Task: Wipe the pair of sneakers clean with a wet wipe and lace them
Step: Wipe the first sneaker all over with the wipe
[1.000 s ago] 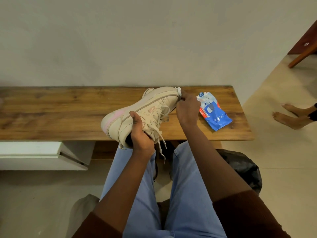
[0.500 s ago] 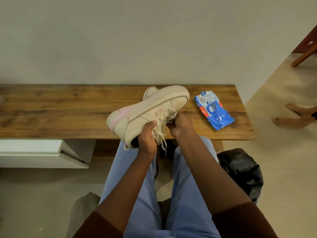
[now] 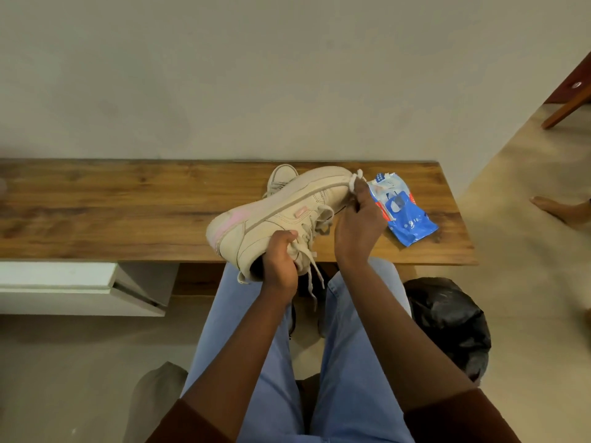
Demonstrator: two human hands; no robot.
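Two sneakers (image 3: 271,215), one white wipe (image 3: 354,182), one blue wipe pack (image 3: 403,215), perhaps one black bag (image 3: 447,324).

The sneaker (image 3: 281,215) is cream-beige with a pink smear on its heel and a small pink tab on its side; its laces (image 3: 308,260) are off-white. Beside the sneaker's toe lies a blue wipe packet (image 3: 404,215) with a red stripe and white print. Under the sneaker, the bench (image 3: 128,206) is warm brown with dark grain streaks. Below it, light blue jeans (image 3: 348,362).
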